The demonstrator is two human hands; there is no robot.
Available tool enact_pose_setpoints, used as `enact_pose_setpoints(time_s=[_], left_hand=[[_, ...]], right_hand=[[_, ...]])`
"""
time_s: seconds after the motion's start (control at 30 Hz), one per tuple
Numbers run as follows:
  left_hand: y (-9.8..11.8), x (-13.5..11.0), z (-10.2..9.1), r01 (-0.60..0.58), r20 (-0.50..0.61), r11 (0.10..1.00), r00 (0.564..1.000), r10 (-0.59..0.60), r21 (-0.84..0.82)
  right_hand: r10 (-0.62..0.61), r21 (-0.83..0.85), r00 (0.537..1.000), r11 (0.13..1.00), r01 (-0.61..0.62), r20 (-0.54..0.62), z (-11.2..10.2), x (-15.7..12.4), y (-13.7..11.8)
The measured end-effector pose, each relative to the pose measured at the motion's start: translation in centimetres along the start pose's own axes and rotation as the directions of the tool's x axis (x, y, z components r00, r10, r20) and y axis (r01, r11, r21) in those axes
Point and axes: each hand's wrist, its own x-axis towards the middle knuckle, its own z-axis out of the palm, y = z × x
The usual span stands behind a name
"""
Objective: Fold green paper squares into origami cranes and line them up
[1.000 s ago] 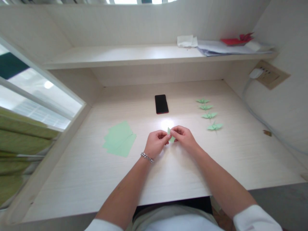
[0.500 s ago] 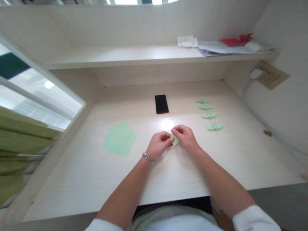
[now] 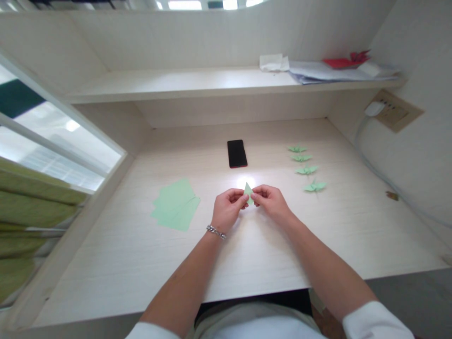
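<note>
Between my two hands is a small folded piece of green paper [image 3: 247, 189], its pointed tip facing away from me. My left hand [image 3: 229, 207] pinches its left side between thumb and fingers; a chain bracelet circles that wrist. The right edge is pinched by my right hand [image 3: 271, 201]. Fingers cover the lower part of the paper. To the left lies a fanned stack of green paper sheets [image 3: 174, 205]. Several folded green paper cranes [image 3: 306, 170] stand in a column on the right.
A black phone [image 3: 237, 153] lies beyond my hands on the desk [image 3: 116, 263]. Above the desk's back runs a shelf [image 3: 176, 84] with papers [image 3: 326, 73] and red folded paper [image 3: 341, 63]. At right, a white cable [image 3: 377, 172] hangs from a wall socket [image 3: 395, 110].
The folded paper has turned so that its point now stands up between my hands. My left hand has shifted slightly left, and my right fingers now grip the paper's side.
</note>
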Motion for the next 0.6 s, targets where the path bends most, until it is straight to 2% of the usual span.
enact_pose_setpoints(time_s=[0.27, 0.47, 0.6], left_hand=[[-0.14, -0.01, -0.14, -0.013, 0.029, 0.997, 0.999, 0.015, -0.071], [-0.24, -0.11, -0.01, -0.11, -0.043, 0.992, 0.993, 0.107, -0.066], [-0.19, -0.15, 0.12, -0.141, -0.037, 0.989, 0.99, 0.139, -0.048]], right_hand=[[-0.005, 0.061, 0.999, 0.998, 0.008, -0.052, 0.14, -0.13, -0.08], [-0.072, 0.034, 0.991, 0.996, 0.077, -0.114, 0.58, -0.34, -0.19], [-0.086, 0.036, 0.988, 0.995, 0.092, -0.124, 0.57, -0.3, -0.06]])
